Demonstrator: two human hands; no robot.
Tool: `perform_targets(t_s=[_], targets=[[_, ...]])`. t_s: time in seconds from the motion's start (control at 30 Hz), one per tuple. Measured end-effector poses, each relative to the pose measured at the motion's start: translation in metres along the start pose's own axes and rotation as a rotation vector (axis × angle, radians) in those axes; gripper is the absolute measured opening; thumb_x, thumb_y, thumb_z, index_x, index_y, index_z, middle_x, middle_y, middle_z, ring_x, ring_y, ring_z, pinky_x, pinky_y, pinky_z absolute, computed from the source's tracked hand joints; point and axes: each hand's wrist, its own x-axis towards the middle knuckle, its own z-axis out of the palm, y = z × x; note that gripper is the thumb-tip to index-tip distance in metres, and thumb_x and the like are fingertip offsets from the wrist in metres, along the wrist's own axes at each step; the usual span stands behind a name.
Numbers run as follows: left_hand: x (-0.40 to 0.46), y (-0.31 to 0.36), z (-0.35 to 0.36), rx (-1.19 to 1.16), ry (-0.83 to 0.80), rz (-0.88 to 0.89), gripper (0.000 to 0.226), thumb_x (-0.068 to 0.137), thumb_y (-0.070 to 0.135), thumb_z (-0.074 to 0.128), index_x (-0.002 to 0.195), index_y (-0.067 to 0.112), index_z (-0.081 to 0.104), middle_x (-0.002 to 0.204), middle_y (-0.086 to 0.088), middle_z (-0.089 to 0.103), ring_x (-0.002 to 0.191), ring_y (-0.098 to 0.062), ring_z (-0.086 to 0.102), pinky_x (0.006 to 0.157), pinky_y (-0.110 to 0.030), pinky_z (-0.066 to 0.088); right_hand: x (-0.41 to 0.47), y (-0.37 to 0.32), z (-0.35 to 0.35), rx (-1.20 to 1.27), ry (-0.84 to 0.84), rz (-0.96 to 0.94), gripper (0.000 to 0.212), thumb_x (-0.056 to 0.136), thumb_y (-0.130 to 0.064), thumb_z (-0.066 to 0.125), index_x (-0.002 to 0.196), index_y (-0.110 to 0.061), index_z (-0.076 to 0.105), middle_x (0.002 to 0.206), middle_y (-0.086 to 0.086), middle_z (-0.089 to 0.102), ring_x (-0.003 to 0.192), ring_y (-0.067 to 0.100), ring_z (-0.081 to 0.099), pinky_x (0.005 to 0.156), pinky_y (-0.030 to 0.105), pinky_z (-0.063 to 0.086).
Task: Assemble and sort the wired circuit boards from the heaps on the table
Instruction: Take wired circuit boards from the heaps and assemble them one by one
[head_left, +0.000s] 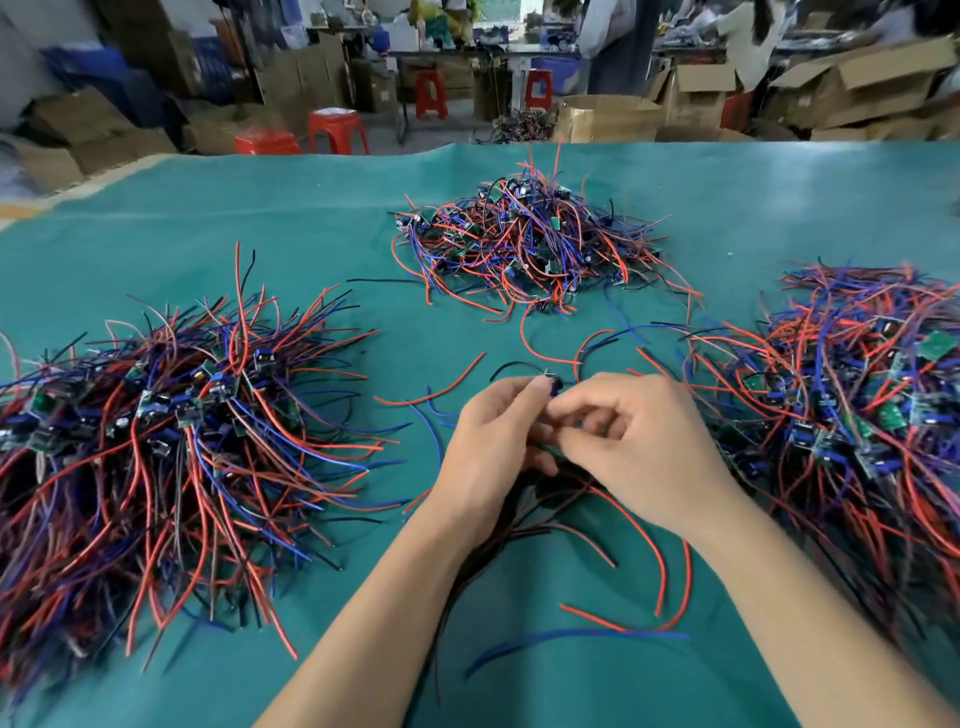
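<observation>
Left hand (488, 441) and right hand (623, 441) pinch a small wired board (555, 385) between curled fingertips; its wires (545, 519) trail below. A firm fingertip grip likely prevents twisting.

Small factory workshop. Big work table (260, 234) with green cover. Three heaps of wired boards on it: left heap (171, 441), far heap (524, 239), right heap (862, 395). Behind table: open cardboard boxes (701, 98), red stools (337, 130), blue crates (93, 67), more benches (493, 49), people (613, 31) working there.
</observation>
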Motion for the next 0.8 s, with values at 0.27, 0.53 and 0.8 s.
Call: perform_targets(t_s=[0.27,0.53,0.8], targets=[[0.002,-0.006,-0.001,-0.060,0.031,0.046,0.015,0.102,0.008,0.051,0.095,0.009,0.063,0.078,-0.004,0.071,0.059,-0.009,0.060,0.052,-0.018,0.049,-0.001,0.004,-0.003,-0.040,0.000,0.047,0.007,0.081,-0.017,0.071,0.076,-0.022,0.073,0.068,-0.011,0.072,0.063,0.008,0.065,0.065,0.030,0.052],[0.003,-0.005,-0.002,-0.010,0.050,0.045,0.018,0.101,0.008,0.052,0.090,0.005,0.066,0.072,-0.004,0.067,0.058,-0.010,0.056,0.050,-0.017,0.042,0.000,0.006,-0.001,-0.246,0.096,0.054,0.024,0.096,-0.038,0.064,0.109,-0.022,0.077,0.104,-0.007,0.078,0.103,0.016,0.070,0.092,0.036,0.051],[-0.002,-0.001,-0.002,0.063,-0.088,0.020,0.022,0.098,0.018,0.058,0.080,0.012,0.067,0.062,-0.005,0.062,0.047,-0.009,0.044,0.040,-0.015,0.028,0.005,0.014,-0.009,0.374,0.119,0.101,0.016,0.093,-0.015,0.073,0.086,-0.027,0.080,0.087,-0.010,0.079,0.081,0.000,0.073,0.072,0.017,0.054]])
